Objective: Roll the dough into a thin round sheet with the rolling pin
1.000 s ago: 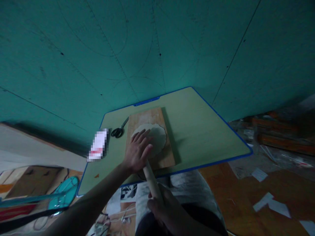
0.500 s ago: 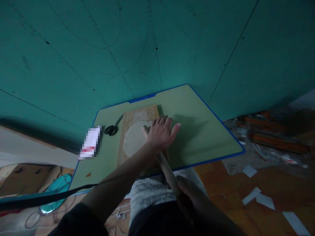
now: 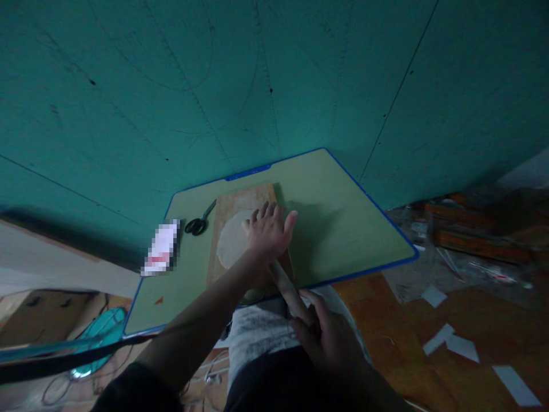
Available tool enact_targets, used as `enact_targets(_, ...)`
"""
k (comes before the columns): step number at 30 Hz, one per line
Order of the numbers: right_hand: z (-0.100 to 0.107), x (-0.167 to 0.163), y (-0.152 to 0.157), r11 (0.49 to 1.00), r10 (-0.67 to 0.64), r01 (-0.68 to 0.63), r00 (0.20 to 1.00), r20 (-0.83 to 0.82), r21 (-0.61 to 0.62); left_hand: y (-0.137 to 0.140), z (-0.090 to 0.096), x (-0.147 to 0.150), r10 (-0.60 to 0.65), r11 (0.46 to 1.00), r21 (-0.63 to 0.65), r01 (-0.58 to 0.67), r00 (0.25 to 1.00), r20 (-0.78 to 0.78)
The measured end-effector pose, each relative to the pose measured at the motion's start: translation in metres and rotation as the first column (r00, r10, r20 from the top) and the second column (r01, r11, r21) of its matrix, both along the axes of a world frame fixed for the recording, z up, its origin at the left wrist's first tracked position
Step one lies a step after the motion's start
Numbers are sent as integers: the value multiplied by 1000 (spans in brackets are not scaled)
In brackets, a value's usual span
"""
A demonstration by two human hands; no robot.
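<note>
A flat, pale round of dough (image 3: 234, 240) lies on a wooden board (image 3: 244, 197). Across the dough's right side runs a rolling pin (image 3: 285, 289), slanting back toward my body. My left hand (image 3: 270, 232) rests palm down on the pin's far part, its fingers stretched out and the thumb spread to the right. Close to my lap, my right hand (image 3: 323, 329) is closed around the pin's near end. Under my left hand and forearm, part of the dough and board is hidden.
Beneath the board is a pale green table (image 3: 343, 223) with a blue rim. Black-handled scissors (image 3: 197, 225) and a blurred-out white packet (image 3: 162, 249) lie left of the board, with a small orange triangle (image 3: 159, 300) nearer me. A green wall (image 3: 300, 74) stands behind.
My left hand has shifted a little left along with the rolling pin. My right hand has come slightly forward and shows more of its fingers. The view has tilted slightly.
</note>
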State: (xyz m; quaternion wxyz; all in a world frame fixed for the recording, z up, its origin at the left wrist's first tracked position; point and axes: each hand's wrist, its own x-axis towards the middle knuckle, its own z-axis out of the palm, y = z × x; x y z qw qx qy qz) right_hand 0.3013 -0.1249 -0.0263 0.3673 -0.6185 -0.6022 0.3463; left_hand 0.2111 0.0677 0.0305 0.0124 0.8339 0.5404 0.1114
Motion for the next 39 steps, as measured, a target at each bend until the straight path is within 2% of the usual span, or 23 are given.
enact_targets(2,2,8,2,995,-64,65,998,-7,75,5,2,17,-29,1000,6,29,999,16)
enact_targets(4,1,11,5,981,-112,106,993,25,161,6,4,23,-47,999,0,47,998,38)
enact_targets(6,-3,6,6,962,-131,106,987,88,253,3,3,14,-28,1000,-3,28,998,61)
enact_targets(8,-7,-2,6,944,-104,51,984,148,327,-3,2,-3,12,1000,7,-13,997,79)
enact_targets(12,-9,-6,8,926,-58,-13,983,177,378,-9,-1,-21,70,997,26,-72,995,74)
enact_targets(15,-7,11,17,948,-114,47,974,197,314,-4,0,-5,70,997,13,-71,995,65)
enact_targets(19,0,35,34,979,-179,128,914,365,160,3,3,15,17,1000,11,-18,997,76)
enact_targets(23,13,43,43,992,-128,116,825,551,57,-2,2,-2,-114,993,17,113,992,58)
enact_targets(27,29,46,43,995,-40,88,768,639,-43,-9,-4,-29,-233,970,74,234,972,-23)
enact_targets(29,36,51,45,994,0,71,746,666,-80,-10,-5,-32,-243,964,96,247,969,-54)
enact_targets(31,41,59,49,994,4,74,722,692,-84,-9,-5,-27,-200,976,71,205,977,-70)
enact_targets(33,44,69,54,995,-58,102,696,716,-18,-4,-4,-18,-130,991,26,132,989,-72)
enact_targets(35,45,77,62,986,-163,126,674,720,105,5,-1,-6,-77,997,-9,77,995,-61)
enact_targets(37,46,81,70,967,-245,114,673,698,229,18,1,4,-39,999,-28,38,998,-42)
enact_targets(39,47,78,81,949,-276,86,690,669,303,31,3,12,12,999,-48,-14,999,-36)
